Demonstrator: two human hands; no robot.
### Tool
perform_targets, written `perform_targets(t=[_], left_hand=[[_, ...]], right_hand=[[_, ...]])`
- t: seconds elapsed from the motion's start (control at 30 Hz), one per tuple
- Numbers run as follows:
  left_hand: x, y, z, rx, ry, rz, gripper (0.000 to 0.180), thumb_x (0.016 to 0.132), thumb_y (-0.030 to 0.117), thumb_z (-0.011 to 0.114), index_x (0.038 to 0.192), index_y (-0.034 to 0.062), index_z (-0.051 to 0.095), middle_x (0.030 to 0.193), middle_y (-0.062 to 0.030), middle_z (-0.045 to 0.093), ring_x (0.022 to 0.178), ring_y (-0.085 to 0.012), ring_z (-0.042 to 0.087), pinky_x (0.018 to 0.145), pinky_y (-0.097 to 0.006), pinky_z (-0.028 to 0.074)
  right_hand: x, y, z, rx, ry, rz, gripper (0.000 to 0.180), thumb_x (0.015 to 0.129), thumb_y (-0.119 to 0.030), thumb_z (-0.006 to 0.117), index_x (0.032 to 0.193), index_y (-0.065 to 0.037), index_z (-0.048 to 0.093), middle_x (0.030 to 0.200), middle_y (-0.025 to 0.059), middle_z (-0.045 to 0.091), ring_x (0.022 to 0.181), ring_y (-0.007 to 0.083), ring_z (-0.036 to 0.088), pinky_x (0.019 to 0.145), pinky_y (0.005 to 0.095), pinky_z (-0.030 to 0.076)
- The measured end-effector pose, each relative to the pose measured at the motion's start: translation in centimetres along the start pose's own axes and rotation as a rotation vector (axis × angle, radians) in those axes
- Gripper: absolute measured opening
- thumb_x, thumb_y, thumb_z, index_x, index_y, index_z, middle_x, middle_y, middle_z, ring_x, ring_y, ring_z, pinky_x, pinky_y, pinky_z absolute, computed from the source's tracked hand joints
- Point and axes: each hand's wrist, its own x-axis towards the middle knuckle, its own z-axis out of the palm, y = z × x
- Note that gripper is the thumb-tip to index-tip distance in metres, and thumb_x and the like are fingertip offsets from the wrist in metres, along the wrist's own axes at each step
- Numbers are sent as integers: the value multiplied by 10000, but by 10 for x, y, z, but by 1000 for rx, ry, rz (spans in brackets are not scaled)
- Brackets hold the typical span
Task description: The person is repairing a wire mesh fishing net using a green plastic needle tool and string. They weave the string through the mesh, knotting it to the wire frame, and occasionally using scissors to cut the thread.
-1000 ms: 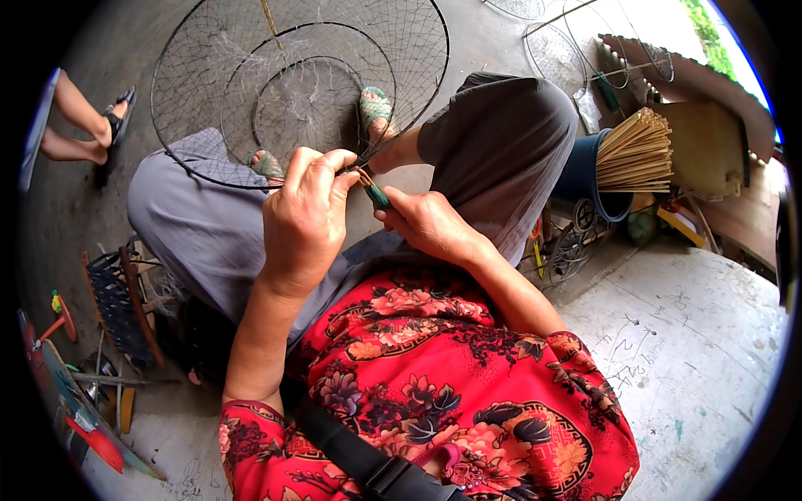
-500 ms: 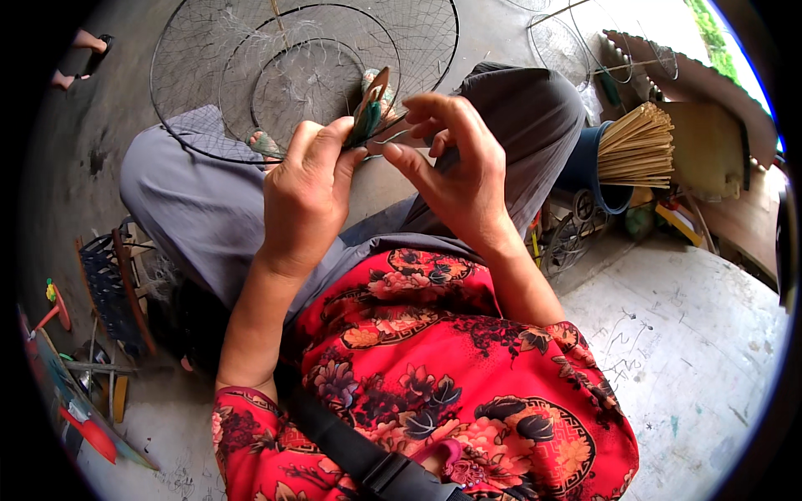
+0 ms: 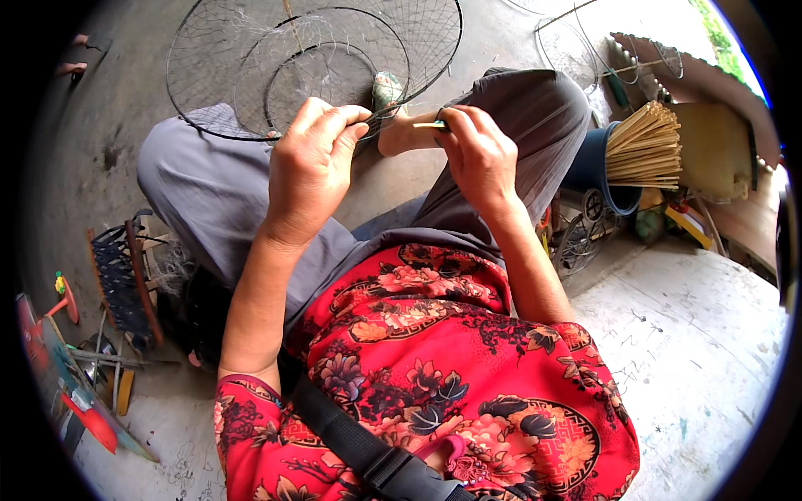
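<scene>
A round net [image 3: 313,63] of thin mesh on black hoops spreads out beyond my knees. My left hand [image 3: 311,167] is closed in a pinch at the net's near edge, thumb against fingers. To its right, my right hand [image 3: 483,159] is closed around a slim netting needle [image 3: 430,125], with a pale end poking out toward the left and a bit of green at the fingers. Most of the needle is hidden in the hand. A gap separates the two hands.
On the right, a blue bucket [image 3: 620,196] holds a bundle of thin wooden sticks [image 3: 643,146]. Another hooped net [image 3: 568,46] stands at the far right. A black woven seat [image 3: 125,284] is at the left. Another person's feet [image 3: 75,67] show at the upper left.
My right hand has closed on the netting needle, which stood upright at my left hand before, and moved it rightward. The left hand stays pinched at the net's edge.
</scene>
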Motion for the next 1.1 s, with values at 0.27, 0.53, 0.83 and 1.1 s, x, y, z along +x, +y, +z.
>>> perform_targets(t=[0.27, 0.53, 0.83, 1.1], left_hand=[[4, 3, -2, 79, -1, -38, 116, 884, 38, 709, 1000, 36, 703, 860, -99, 617, 695, -262, 647, 618, -346, 507], [2, -6, 2, 113, 51, 68, 141, 894, 57, 704, 1034, 50, 716, 857, -105, 602, 693, -274, 641, 614, -359, 503], [18, -21, 5, 196, 240, 98, 84, 894, 48, 691, 977, 40, 706, 860, -110, 617, 705, -295, 646, 607, -377, 509], [8, -10, 1, 122, 150, 8, 163, 879, 18, 690, 1013, 32, 598, 872, -118, 615, 733, -315, 642, 647, -399, 516]], right_hand=[[3, -23, 16, 56, -265, -58, 269, 837, -84, 599, 1105, -98, 588, 965, 99, 612, 947, 291, 623, 783, 379, 540], [-10, -97, -30, 447, -198, -277, 456, 681, 29, 656, 1133, 19, 593, 1036, 170, 609, 1000, 372, 629, 841, 415, 557], [0, -85, -79, 2058, -64, -706, 154, 965, -86, 495, 903, -12, 615, 983, 170, 673, 837, 329, 658, 821, 476, 523], [-31, -40, -66, 54, -177, 201, 132, 984, -81, 586, 866, -31, 553, 734, 125, 650, 700, 337, 665, 748, 395, 522]])
